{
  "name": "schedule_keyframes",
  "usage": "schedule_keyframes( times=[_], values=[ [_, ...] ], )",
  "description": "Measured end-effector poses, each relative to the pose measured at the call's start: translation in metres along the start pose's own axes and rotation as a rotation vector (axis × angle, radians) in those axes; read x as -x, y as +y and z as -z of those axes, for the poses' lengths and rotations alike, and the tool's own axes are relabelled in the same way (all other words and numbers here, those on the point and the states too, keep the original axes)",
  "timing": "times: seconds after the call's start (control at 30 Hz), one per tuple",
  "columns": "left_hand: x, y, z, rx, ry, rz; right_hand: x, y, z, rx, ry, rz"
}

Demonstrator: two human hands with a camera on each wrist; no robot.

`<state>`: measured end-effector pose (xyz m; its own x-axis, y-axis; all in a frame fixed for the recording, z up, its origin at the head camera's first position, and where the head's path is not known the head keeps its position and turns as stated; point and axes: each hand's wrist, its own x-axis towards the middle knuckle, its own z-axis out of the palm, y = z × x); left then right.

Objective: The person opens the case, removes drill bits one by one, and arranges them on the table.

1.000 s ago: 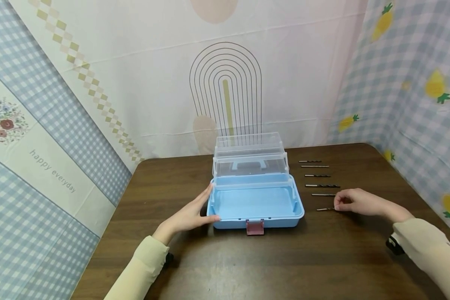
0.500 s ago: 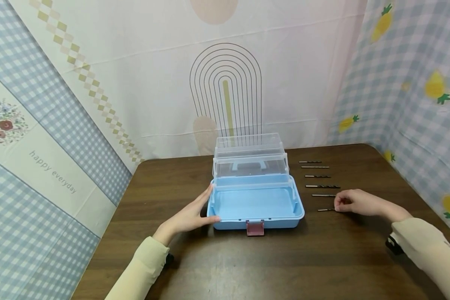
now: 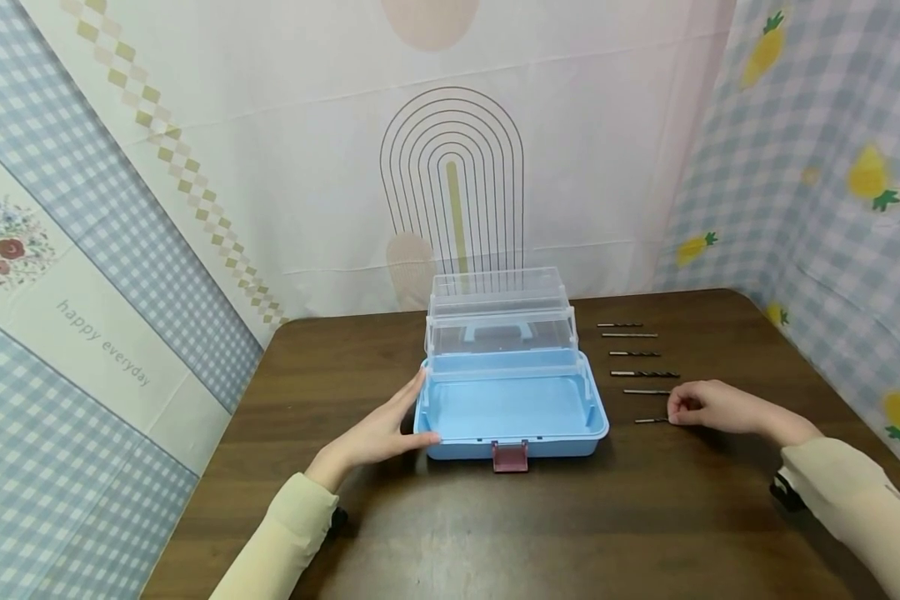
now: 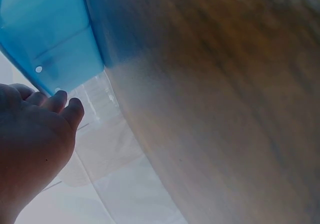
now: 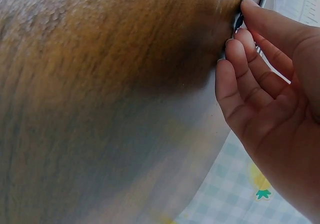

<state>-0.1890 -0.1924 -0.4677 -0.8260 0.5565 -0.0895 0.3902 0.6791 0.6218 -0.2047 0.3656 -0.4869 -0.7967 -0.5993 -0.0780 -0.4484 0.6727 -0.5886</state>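
Observation:
A light blue toolbox (image 3: 461, 450) stands unfolded on the table, its clear lid and trays (image 3: 501, 312) raised at the back. My left hand (image 3: 375, 429) rests against its left side, fingers extended along the wall and thumb on the front rim. The left wrist view has that hand (image 4: 37, 134) beside the blue wall (image 4: 60, 39). To the right of the box, my right hand (image 3: 712, 407) pinches one end of the nearest drill bit (image 3: 648, 421), which lies on the table. Thumb and fingertips meet on its spiral part (image 5: 239, 21) in the right wrist view.
Several more drill bits lie in a column beyond the held one, including a thick dark one (image 3: 645, 373) and a slim one (image 3: 630, 335). A reddish latch (image 3: 510, 457) hangs at the box's front. Patterned cloth (image 3: 592, 167) hangs behind the brown table (image 3: 450, 533).

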Motion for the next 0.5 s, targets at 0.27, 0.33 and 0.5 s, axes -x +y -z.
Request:
schedule_keyframes(
  times=[0.27,0.33,0.5],
  values=[
    [-0.0005,-0.0011,-0.0001,-0.001,-0.006,0.001,-0.0003,0.0014,-0.0012,-0.016,-0.008,-0.021],
    [-0.0005,-0.0011,0.0001,0.002,-0.007,0.0,-0.0003,0.0012,-0.0006,-0.022,-0.011,-0.026],
    [-0.0002,-0.0004,0.0005,0.012,-0.008,-0.005,0.0007,-0.001,0.0006,-0.037,-0.013,-0.03]
  ],
)
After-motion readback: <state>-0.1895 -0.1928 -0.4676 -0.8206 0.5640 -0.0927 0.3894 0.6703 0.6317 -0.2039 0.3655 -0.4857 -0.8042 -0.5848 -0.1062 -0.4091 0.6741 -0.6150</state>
